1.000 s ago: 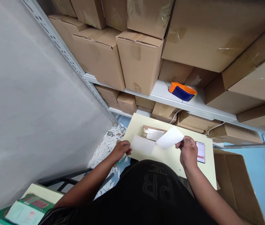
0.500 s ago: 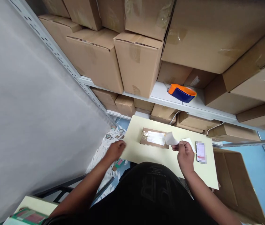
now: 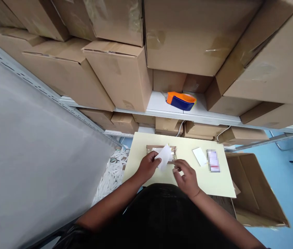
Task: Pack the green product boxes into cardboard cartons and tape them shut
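Observation:
Between the thumb and fingers of my left hand is a white sheet of paper, held tilted above the table. Behind it, partly covered, lies a small cardboard box with clear tape and white strips on top. My right hand hovers just right of the sheet, fingers curled but apart, with nothing seen in them. A small white pad or card lies to the right on the cream table, beside a phone whose screen is blurred out.
An orange and blue tape dispenser sits on the shelf ahead, among stacked cardboard boxes. To the right of the table stands a large open carton. White paper scraps cover the floor at left, near a grey wall.
The white paper has passed from my right hand to my left, which has come in over the table. My right hand has let go. The view has swung to the right.

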Available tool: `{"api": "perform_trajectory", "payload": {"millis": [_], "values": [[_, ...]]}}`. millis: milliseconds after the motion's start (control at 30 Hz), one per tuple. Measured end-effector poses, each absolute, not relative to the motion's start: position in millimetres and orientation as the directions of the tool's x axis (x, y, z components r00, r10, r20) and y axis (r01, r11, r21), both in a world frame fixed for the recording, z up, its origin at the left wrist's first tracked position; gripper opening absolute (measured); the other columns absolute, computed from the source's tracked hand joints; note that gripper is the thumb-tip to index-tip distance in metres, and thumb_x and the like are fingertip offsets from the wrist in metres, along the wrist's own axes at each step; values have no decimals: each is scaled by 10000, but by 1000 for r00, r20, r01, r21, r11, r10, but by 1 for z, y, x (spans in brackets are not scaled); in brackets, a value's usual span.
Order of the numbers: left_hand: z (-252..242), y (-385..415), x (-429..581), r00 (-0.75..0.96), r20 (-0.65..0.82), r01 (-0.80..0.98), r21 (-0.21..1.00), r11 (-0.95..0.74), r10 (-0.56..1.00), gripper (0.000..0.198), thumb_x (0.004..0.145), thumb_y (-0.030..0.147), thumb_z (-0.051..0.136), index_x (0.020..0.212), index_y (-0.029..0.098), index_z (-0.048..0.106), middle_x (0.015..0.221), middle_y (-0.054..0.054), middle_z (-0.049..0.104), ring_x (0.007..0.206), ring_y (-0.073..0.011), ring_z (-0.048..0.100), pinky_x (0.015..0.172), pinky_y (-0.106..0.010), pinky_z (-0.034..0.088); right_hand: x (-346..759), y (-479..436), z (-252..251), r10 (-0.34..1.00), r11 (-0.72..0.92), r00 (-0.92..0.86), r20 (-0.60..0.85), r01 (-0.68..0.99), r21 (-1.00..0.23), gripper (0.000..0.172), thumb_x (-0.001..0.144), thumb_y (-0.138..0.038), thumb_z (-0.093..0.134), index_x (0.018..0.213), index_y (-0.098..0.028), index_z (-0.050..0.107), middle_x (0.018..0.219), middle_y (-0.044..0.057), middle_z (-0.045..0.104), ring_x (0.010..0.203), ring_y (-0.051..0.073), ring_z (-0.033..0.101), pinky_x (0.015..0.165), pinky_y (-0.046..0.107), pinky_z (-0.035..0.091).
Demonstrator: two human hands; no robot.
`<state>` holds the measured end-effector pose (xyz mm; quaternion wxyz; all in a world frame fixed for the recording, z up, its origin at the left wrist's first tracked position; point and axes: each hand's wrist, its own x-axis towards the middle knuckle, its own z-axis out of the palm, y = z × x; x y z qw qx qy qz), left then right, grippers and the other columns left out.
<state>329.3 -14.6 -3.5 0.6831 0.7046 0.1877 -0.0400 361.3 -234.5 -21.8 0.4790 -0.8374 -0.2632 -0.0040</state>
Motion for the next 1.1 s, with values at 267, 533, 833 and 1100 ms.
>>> {"api": "perform_trajectory", "payload": {"millis": [267,533,833,1100], "values": [[7,6,331,942,-324,314,942,-119,-84,134,661,232,550,785,191,580,753,38,552,707,-142,504,631,-239,383,403,-238,-48,352,-186,855,-380,-334,-924,408,813,-550,720,1051,-220,691,914,39,678,791,206,620,745,365,533],[-17,11,336,912,-405,409,897,-170,58,172,740,237,596,893,188,656,760,26,626,660,-138,590,608,-234,460,389,-232,-60,283,-212,874,-395,-345,-914,331,825,-517,676,707,-233,553,620,-44,518,621,157,484,620,290,391],[-88,14,373,938,-233,345,544,-765,257,344,937,181,527,1243,176,684,1121,-117,739,1050,-271,688,949,-371,523,420,-203,-105,273,-807,942,-197,113,-580,266,960,-364,475,769,-223,594,761,40,620,745,210,561,656,307,360],[-129,13,360,964,-74,261,427,-866,254,483,948,164,492,1427,185,550,1360,-157,593,1195,-306,612,991,-404,509,424,-203,-143,195,-892,976,-98,135,-431,341,889,-385,588,1150,-166,606,1168,166,611,1078,322,576,869,403,463]]}}
